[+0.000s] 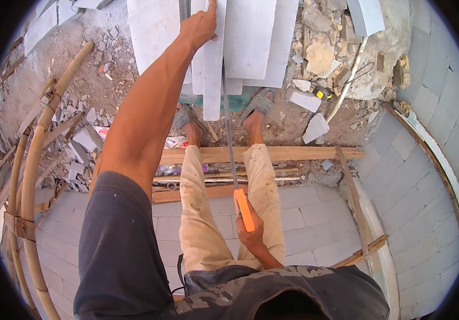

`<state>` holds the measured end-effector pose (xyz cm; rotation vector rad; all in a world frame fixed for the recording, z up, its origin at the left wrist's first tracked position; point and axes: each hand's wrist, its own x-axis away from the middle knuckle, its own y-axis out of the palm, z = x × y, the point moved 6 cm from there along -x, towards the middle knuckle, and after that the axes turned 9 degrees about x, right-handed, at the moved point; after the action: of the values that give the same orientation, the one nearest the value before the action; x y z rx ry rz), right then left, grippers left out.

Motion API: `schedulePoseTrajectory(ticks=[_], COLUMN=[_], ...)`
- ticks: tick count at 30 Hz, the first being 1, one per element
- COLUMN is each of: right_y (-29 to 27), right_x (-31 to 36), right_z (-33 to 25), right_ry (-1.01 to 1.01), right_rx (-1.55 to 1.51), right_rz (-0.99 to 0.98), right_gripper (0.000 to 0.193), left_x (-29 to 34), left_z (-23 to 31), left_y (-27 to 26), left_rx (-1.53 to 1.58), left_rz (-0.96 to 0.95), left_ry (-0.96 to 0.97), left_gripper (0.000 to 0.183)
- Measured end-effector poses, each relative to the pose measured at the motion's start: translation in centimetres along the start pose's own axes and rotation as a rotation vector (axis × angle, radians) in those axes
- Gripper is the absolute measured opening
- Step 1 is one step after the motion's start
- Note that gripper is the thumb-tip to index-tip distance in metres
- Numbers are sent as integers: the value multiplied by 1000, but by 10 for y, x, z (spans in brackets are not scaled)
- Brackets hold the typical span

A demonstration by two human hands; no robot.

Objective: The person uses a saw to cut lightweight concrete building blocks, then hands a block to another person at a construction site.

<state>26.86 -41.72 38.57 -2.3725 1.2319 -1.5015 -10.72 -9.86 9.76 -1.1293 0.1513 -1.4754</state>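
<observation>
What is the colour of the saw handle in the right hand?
The saw handle is orange; it shows best in the head view.

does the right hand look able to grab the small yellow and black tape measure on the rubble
Probably not: the right hand is closed around the orange handle of the long grey metal saw, and the yellow and black tape measure lies farther ahead, though nothing seems to cover it.

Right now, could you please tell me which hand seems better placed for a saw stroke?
Probably the right hand: it grips the saw by its orange handle, while the left hand rests on a narrow grey slab.
</observation>
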Motion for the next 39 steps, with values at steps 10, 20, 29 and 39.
schedulePoseTrajectory(ticks=[10, 20, 29, 39], right_y=[-20, -108, -211, -281], right_x=[60, 1, -34, -28], right_z=[24, 39, 115, 186], right_ry=[242, 402, 501, 679], right_rx=[-47, -530, -694, -859], right_rz=[-48, 227, 447, 602], right_gripper=[56, 48, 31, 17], left_x=[2, 73, 96, 99], left_z=[12, 10, 74, 243], left_y=[5, 65, 76, 222], left_rx=[22, 432, 503, 1380], left_rz=[14, 270, 276, -19], left_ry=[-31, -352, -362, -333], left_gripper=[120, 117, 80, 71])
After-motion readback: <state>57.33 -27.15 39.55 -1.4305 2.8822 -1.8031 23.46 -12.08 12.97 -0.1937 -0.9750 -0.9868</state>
